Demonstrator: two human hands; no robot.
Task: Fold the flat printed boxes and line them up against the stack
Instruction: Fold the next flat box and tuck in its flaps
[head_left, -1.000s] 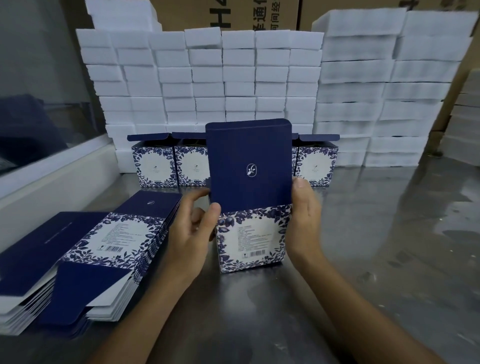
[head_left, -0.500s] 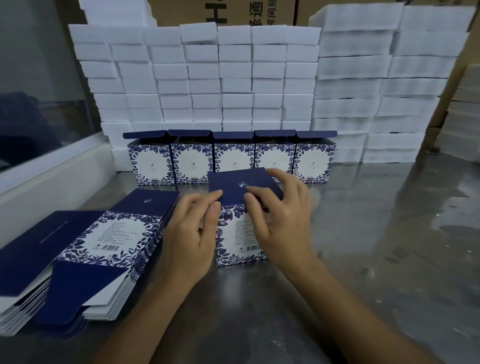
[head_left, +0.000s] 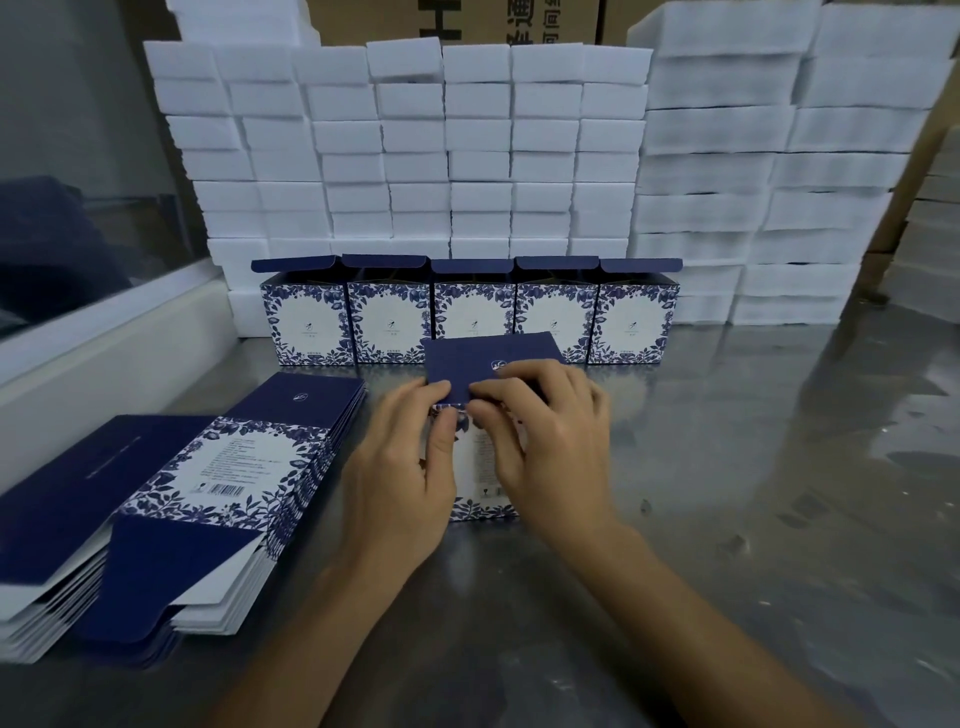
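Step in hand: a half-formed printed box (head_left: 480, 483) is stood upright on the steel bench (head_left: 727, 493), and its navy lid flap (head_left: 488, 364) is being folded down over the top; closing of this box is judged the step under way.

Left hand (head_left: 400, 467): laid against the box's left side, the fingers (head_left: 439, 389) curled onto the flap's front edge, the thumb pressed to the printed face.

Right hand (head_left: 545, 441): arched over the flap, the fingers (head_left: 524, 371) bent and pressing its near edge downward.

Next move: the flap is likely to need creasing or tucking, after which the box would be carried back to the row.

Row: five folded boxes (head_left: 470, 317), lids raised, are lined up touching one another against the stack of white blocks (head_left: 415, 150); room is seen at the row's right end.

Supply: a pile of flat printed boxes (head_left: 171, 493) is kept at the left, near the left forearm.

In the way: nothing is seen between the box and the row; the flap's tuck is hidden by the hands.
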